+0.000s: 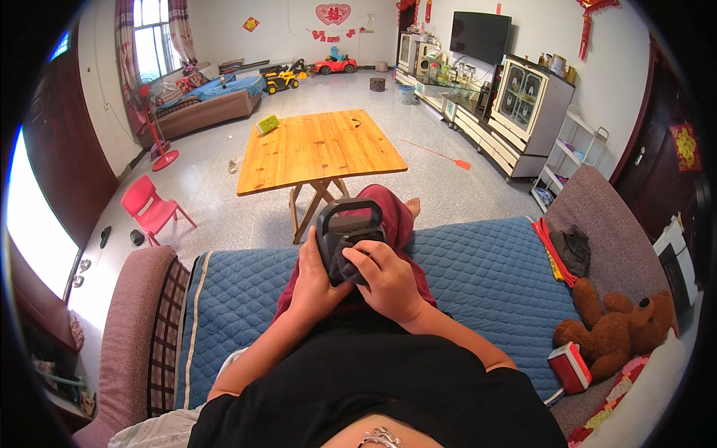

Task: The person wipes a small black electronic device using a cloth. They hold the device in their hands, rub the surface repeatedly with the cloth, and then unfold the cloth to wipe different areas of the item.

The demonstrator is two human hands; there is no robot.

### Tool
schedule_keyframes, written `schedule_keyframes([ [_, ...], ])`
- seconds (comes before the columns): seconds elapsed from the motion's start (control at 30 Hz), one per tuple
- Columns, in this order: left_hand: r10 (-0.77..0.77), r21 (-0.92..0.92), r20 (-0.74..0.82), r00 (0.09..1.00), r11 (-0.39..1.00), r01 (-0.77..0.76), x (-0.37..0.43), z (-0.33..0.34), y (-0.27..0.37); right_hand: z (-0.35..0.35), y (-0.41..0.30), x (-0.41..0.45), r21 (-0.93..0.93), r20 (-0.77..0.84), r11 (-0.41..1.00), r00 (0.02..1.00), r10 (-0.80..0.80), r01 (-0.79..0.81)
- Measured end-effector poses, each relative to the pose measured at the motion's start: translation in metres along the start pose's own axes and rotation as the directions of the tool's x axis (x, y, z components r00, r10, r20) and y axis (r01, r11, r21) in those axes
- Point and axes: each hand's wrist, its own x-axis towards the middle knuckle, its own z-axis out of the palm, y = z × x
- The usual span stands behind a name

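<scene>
A black portable device with a carrying handle (350,215), perhaps a speaker, rests at my lap. My left hand (319,274) grips its left side, thumb low and fingers along the edge. Pinched in my right hand (389,280) is a dark cloth (344,266), pressed against the device's near face. Cloth and fingers hide much of that face. Under the device are my legs in dark red trousers (400,224). I sit on a sofa with a blue quilted cover (482,274).
Ahead stands a folding wooden table (319,148) with a green-yellow packet (268,124) at its far left corner. A pink child's chair (151,201) is to the left. On the sofa's right lie a brown teddy bear (627,330), a red-and-white box (570,368) and dark clothing (570,249).
</scene>
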Motion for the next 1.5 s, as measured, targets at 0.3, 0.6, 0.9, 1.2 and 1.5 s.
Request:
schedule_keyframes([
  [0.3,-0.160,-0.166,-0.032,0.987,0.974,0.152,-0.003,0.000,-0.015,-0.003,0.034,-0.014,-0.074,-0.010,0.965,0.968,0.251,-0.251],
  [0.6,0.007,-0.029,-0.049,0.999,1.000,-0.008,-0.002,0.001,-0.004,-0.004,0.012,-0.005,-0.056,-0.009,0.989,0.990,0.138,-0.138],
  [0.9,-0.062,-0.107,-0.027,0.998,0.993,0.059,-0.002,0.002,-0.012,-0.004,0.011,-0.002,-0.061,0.014,0.994,0.995,0.096,-0.095],
  [1.2,-0.198,-0.224,-0.050,0.979,0.958,0.182,-0.005,0.003,-0.022,-0.002,0.029,-0.013,-0.091,0.023,0.960,0.964,0.266,-0.263],
  [1.5,0.013,-0.028,-0.016,1.000,1.000,-0.014,-0.001,0.001,-0.005,-0.001,-0.001,0.000,0.017,0.035,1.000,0.999,0.002,-0.003],
])
